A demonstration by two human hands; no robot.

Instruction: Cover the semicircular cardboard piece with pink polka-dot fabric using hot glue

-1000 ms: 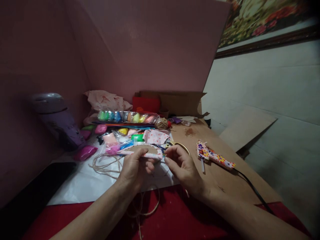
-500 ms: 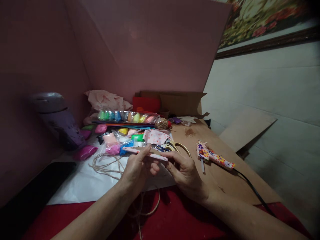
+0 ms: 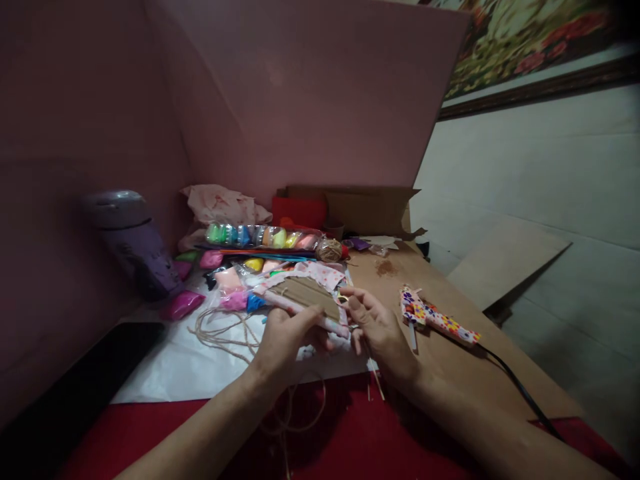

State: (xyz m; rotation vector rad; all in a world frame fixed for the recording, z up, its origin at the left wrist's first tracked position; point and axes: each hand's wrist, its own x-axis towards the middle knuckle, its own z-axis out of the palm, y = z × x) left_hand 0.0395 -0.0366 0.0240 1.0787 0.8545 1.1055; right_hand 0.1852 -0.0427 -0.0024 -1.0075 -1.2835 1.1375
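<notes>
My left hand [image 3: 287,337] grips the near edge of a flat cardboard piece [image 3: 306,295], its thumb lying on top. White fabric with pink dots wraps the edges of this piece, and bare brown corrugated cardboard shows in the middle. At the right end of the piece, my right hand [image 3: 377,333] has its thumb and fingers bent together on the fabric edge. Thin strands hang below the right fingers. The scissors behind the piece are mostly hidden. A loop of twine [image 3: 227,333] lies to the left of my hands, and more twine hangs over the red cloth [image 3: 230,440].
A fabric-covered glue gun [image 3: 437,315] with a black cord lies on brown cardboard [image 3: 450,373] at right. Bagged colored clay [image 3: 263,237] and a twine ball [image 3: 329,249] are at the back. Left are a purple bottle [image 3: 133,247] and a dark flat object [image 3: 85,380].
The cardboard piece was nearly edge-on and has tipped so its bare cardboard face shows. My right hand has shifted to its right end. The view has moved slightly.
</notes>
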